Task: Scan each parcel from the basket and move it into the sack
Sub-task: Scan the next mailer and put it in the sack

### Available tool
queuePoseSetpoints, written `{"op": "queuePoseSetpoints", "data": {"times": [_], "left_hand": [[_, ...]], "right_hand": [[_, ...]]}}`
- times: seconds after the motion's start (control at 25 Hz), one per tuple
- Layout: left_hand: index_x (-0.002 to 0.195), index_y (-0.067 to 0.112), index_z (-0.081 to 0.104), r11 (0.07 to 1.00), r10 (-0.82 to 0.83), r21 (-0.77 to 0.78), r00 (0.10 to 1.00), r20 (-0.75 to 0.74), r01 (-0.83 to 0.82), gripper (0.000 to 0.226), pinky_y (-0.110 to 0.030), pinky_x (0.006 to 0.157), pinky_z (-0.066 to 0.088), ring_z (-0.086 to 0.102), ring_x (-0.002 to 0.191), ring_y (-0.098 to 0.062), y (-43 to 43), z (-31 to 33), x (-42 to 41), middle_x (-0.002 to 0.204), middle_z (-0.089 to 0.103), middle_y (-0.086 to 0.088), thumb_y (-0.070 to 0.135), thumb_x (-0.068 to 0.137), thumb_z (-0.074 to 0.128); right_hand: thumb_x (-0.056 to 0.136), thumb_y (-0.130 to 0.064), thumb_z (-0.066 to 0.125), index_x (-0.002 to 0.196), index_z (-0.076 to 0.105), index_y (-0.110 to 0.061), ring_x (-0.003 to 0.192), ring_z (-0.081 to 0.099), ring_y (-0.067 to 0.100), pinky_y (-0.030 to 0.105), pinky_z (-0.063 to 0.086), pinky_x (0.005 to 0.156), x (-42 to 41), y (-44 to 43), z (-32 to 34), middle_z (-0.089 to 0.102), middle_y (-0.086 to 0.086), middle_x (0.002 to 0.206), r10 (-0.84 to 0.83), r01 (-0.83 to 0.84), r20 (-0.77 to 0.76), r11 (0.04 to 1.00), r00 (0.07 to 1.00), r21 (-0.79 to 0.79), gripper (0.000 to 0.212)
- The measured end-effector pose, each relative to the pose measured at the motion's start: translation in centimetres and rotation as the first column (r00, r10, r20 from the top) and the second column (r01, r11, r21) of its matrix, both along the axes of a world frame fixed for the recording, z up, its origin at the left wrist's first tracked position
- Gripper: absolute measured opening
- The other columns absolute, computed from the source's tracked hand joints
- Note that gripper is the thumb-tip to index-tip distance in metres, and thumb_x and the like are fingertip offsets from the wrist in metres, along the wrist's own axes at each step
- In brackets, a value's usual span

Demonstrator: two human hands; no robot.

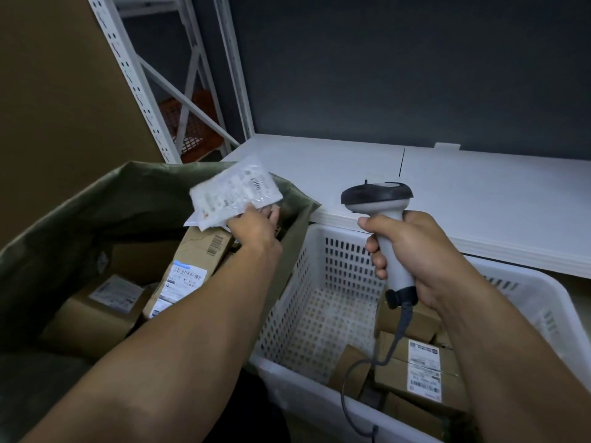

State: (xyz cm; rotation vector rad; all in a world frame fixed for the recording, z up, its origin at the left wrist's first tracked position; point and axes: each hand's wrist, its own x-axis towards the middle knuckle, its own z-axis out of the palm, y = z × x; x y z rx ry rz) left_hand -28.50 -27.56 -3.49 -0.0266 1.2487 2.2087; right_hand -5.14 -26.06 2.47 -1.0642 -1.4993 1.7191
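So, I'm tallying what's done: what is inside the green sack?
Several labelled brown cardboard parcels lie inside the sack. The left hand holds a white plastic mailer above them. The forearm and the sack's near wall hide the rest.

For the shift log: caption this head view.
Left grip holds white pouch over sack; right grip clasps scanner above basket.

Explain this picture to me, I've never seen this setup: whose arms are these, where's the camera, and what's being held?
No machine here: these are a person's two bare arms, filmed by one camera worn on the head, looking down. The left hand pinches a flat white plastic mailer parcel above the open olive-green sack, which holds brown cardboard boxes. The right hand grips a grey, black-headed barcode scanner above the white perforated plastic basket, where more labelled cardboard parcels lie.
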Motion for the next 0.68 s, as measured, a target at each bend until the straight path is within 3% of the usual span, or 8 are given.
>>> {"op": "queuePoseSetpoints", "data": {"times": [0.08, 0.16, 0.24, 0.36, 0.4, 0.48, 0.56, 0.68], "left_hand": [[0.119, 0.009, 0.058, 1.000, -0.029, 0.000, 0.999, 0.018, 0.029, 0.023, -0.033, 0.104, 0.053, 0.068, 0.094, -0.015, -0.5, -0.3, -1.3, 0.110, 0.065, -0.005, 0.020, 0.109, 0.040], [0.133, 0.009, 0.053, 0.999, 0.010, 0.040, 1.000, 0.022, -0.011, 0.028, -0.027, 0.084, 0.061, 0.067, 0.085, -0.015, -0.6, -0.5, -2.1, 0.101, 0.064, -0.004, 0.017, 0.107, 0.046], [0.123, 0.011, 0.051, 0.998, 0.053, 0.040, 0.999, 0.005, -0.053, 0.017, -0.025, 0.071, 0.062, 0.067, 0.079, -0.015, -0.5, -0.4, -2.4, 0.094, 0.063, -0.005, 0.014, 0.106, 0.049], [0.109, 0.005, 0.054, 0.985, 0.156, 0.064, 0.984, 0.084, -0.161, 0.006, -0.031, 0.074, 0.064, 0.062, 0.067, -0.015, -0.1, -0.5, -2.9, 0.080, 0.060, -0.007, 0.009, 0.104, 0.055], [0.109, 0.005, 0.054, 0.988, 0.138, 0.060, 0.987, 0.080, -0.143, 0.007, -0.033, 0.080, 0.064, 0.064, 0.071, -0.015, 0.0, -0.7, -3.2, 0.082, 0.060, -0.006, 0.007, 0.103, 0.055], [0.112, 0.007, 0.053, 0.998, 0.063, 0.028, 0.996, 0.061, -0.064, 0.013, -0.038, 0.095, 0.059, 0.070, 0.098, -0.020, 0.0, -0.9, -3.3, 0.095, 0.062, -0.005, 0.003, 0.101, 0.051], [0.120, 0.005, 0.057, 0.997, 0.061, 0.039, 0.994, 0.095, -0.065, 0.026, -0.036, 0.096, 0.058, 0.063, 0.119, -0.025, -0.2, -1.0, -2.9, 0.110, 0.064, -0.009, -0.004, 0.099, 0.047], [0.148, 0.001, 0.045, 0.996, 0.076, 0.034, 0.994, 0.081, -0.079, 0.051, -0.039, 0.098, 0.058, 0.067, 0.106, -0.021, -0.1, -0.1, -1.2, 0.139, 0.059, -0.013, -0.005, 0.097, 0.046]], "right_hand": [[0.092, -0.018, 0.071, 0.085, 0.062, -0.008, 0.046, 0.049, 0.017, 0.029, 0.045, 0.047, -0.3, -0.1, -0.1, 0.060, 0.009, 0.065, 0.014, -0.013, 0.010, 1.000, 1.000, -0.003, 0.016], [0.092, -0.017, 0.071, 0.084, 0.062, -0.008, 0.046, 0.049, 0.017, 0.029, 0.045, 0.047, -0.3, -0.1, -0.2, 0.060, 0.009, 0.065, 0.015, -0.015, 0.012, 1.000, 1.000, -0.008, 0.016], [0.093, -0.017, 0.071, 0.085, 0.062, -0.009, 0.046, 0.049, 0.017, 0.029, 0.044, 0.047, -0.3, 0.0, -0.2, 0.060, 0.008, 0.064, 0.014, -0.014, 0.010, 1.000, 1.000, -0.014, 0.015], [0.093, -0.017, 0.071, 0.085, 0.063, -0.009, 0.047, 0.049, 0.017, 0.030, 0.045, 0.048, -0.2, 0.2, -0.4, 0.060, 0.008, 0.064, 0.015, -0.015, 0.013, 1.000, 1.000, -0.011, 0.014], [0.093, -0.017, 0.070, 0.085, 0.063, -0.009, 0.047, 0.049, 0.017, 0.030, 0.045, 0.048, -0.1, 0.3, -0.5, 0.060, 0.008, 0.064, 0.014, -0.014, 0.015, 1.000, 1.000, -0.010, 0.014], [0.093, -0.017, 0.070, 0.085, 0.063, -0.009, 0.047, 0.049, 0.017, 0.029, 0.045, 0.047, 0.1, 0.4, -0.7, 0.060, 0.008, 0.064, 0.015, -0.015, 0.018, 1.000, 1.000, -0.010, 0.014], [0.093, -0.017, 0.070, 0.085, 0.063, -0.009, 0.046, 0.049, 0.017, 0.028, 0.045, 0.047, 0.2, 0.5, -0.7, 0.060, 0.008, 0.064, 0.014, -0.014, 0.016, 1.000, 1.000, -0.013, 0.013], [0.093, -0.018, 0.071, 0.085, 0.063, -0.009, 0.046, 0.049, 0.017, 0.028, 0.045, 0.047, 0.4, 0.7, -0.8, 0.060, 0.008, 0.064, 0.012, -0.012, 0.016, 1.000, 1.000, -0.018, 0.014]]}}
